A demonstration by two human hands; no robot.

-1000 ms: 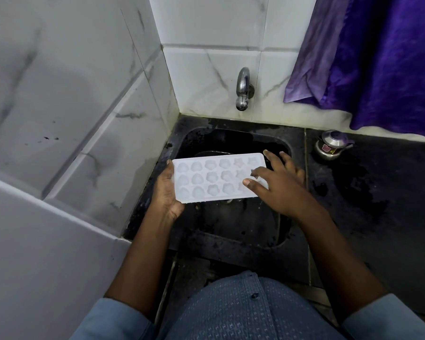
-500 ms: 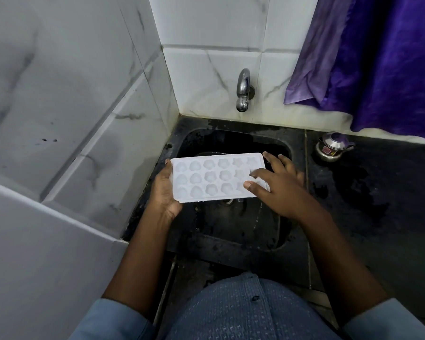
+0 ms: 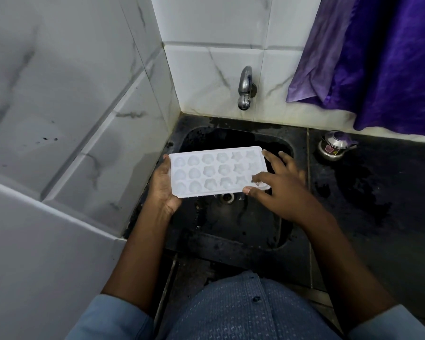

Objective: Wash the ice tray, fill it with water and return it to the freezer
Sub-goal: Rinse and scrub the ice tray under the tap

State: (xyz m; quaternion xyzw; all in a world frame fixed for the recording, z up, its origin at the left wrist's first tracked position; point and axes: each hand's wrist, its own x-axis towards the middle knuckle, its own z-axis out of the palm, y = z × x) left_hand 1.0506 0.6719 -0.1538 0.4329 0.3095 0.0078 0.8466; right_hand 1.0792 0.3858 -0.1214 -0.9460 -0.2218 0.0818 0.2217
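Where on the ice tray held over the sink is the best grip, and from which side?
Its short ends, from either side. The ice tray is long, thin and flat, with a plain rim around the moulds. The left hand grips the left end; the right hand, touching the right end, could probably clamp that rim likewise.

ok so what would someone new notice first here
The white ice tray stands out most, held over the black sink, the left hand gripping its left end and the right hand spread on its right end. Behind it a steel tap juts from the marbled wall tiles, with a purple cloth hanging at upper right.
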